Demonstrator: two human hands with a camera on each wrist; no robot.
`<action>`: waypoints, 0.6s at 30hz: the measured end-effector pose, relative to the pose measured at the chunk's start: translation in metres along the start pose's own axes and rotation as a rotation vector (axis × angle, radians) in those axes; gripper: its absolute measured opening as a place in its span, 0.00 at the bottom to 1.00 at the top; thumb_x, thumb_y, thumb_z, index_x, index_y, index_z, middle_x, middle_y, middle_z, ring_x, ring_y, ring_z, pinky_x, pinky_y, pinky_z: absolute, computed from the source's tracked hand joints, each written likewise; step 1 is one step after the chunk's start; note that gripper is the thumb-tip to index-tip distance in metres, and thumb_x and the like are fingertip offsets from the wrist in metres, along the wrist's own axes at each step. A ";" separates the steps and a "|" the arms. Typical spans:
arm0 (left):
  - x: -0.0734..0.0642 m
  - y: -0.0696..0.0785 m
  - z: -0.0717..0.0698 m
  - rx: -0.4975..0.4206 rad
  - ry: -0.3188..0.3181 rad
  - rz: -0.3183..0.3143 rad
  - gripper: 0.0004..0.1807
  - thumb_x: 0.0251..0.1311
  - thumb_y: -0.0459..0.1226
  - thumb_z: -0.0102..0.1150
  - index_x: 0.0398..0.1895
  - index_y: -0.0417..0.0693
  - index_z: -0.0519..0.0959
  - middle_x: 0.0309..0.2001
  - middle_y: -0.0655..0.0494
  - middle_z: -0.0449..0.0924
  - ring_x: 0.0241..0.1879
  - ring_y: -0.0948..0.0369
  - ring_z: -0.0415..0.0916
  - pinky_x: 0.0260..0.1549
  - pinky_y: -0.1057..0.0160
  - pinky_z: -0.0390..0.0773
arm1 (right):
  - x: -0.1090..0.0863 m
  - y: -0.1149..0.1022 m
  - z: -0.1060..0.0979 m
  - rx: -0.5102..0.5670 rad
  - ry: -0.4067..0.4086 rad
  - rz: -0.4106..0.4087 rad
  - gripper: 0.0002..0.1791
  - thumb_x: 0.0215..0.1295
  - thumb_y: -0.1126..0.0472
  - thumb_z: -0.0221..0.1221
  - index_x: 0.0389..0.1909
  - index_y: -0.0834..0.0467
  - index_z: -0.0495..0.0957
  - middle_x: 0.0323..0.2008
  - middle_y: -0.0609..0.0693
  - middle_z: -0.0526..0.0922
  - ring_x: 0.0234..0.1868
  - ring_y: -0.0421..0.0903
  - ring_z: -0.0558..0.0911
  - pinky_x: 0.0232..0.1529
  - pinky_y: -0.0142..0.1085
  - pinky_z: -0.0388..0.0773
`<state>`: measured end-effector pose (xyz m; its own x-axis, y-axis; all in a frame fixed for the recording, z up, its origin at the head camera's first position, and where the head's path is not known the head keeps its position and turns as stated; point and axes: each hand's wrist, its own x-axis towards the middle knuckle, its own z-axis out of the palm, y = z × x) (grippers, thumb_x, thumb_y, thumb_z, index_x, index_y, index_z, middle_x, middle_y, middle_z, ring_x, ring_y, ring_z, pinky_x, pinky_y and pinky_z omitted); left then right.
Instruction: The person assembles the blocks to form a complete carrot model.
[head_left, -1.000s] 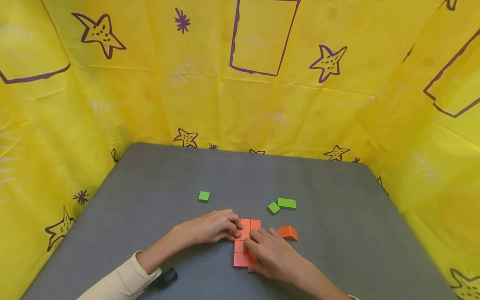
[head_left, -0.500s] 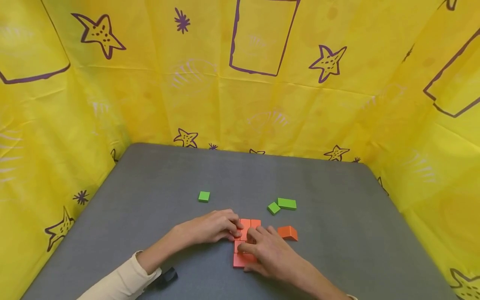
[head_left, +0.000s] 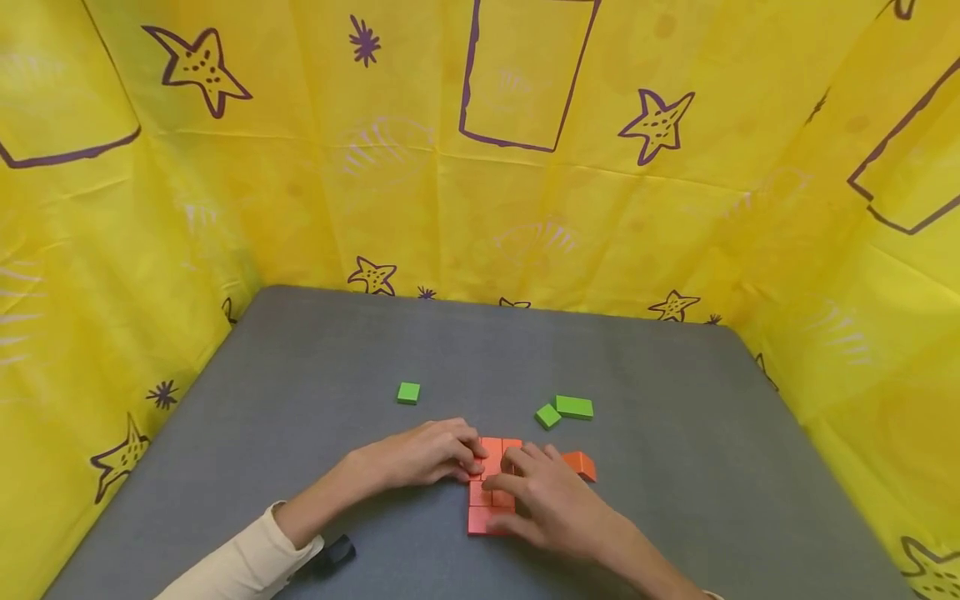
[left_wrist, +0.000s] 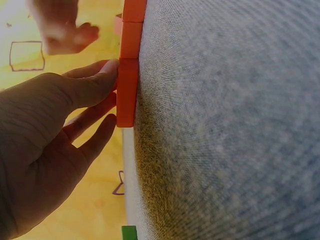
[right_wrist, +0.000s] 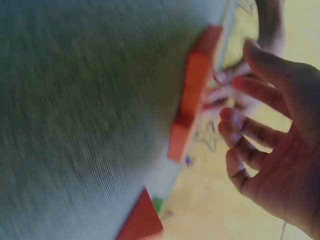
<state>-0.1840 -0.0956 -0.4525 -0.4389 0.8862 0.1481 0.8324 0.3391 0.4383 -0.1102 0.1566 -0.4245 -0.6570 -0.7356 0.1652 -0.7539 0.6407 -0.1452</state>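
Several flat orange-red blocks (head_left: 492, 454) lie side by side on the grey table, forming an upright rectangle in the head view. My left hand (head_left: 435, 452) rests its fingertips on the upper left of this group; in the left wrist view, the thumb and fingers touch the end orange block (left_wrist: 128, 95). Over the group's right side hovers my right hand (head_left: 558, 504), its fingers spread and loosely bent. The right wrist view shows a gap between those fingers (right_wrist: 257, 132) and the row of orange blocks (right_wrist: 196, 75). Part of the group is hidden beneath both hands.
An orange wedge block (head_left: 582, 466) lies right of the group, partly behind my right hand. Farther back are a green rectangular block (head_left: 574, 407), a small green block (head_left: 548, 417) beside it, and another green block (head_left: 408, 393) at left. Yellow patterned cloth (head_left: 480, 200) surrounds the table.
My right hand has shifted slightly right and its fingers have spread away from the orange-red blocks, uncovering more of them. It now overlaps the wedge block. My left hand stays in place.
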 end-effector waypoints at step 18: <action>0.000 0.002 0.001 -0.005 0.012 0.005 0.08 0.66 0.37 0.70 0.47 0.53 0.91 0.52 0.60 0.86 0.54 0.64 0.79 0.57 0.70 0.82 | -0.049 0.069 -0.027 0.081 -0.091 0.233 0.19 0.54 0.61 0.78 0.24 0.50 0.73 0.21 0.36 0.72 0.24 0.30 0.66 0.27 0.27 0.66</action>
<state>-0.1825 -0.0943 -0.4527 -0.4390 0.8840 0.1609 0.8328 0.3332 0.4421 -0.1301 0.2426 -0.4164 -0.8071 -0.5896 0.0300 -0.5776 0.7781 -0.2470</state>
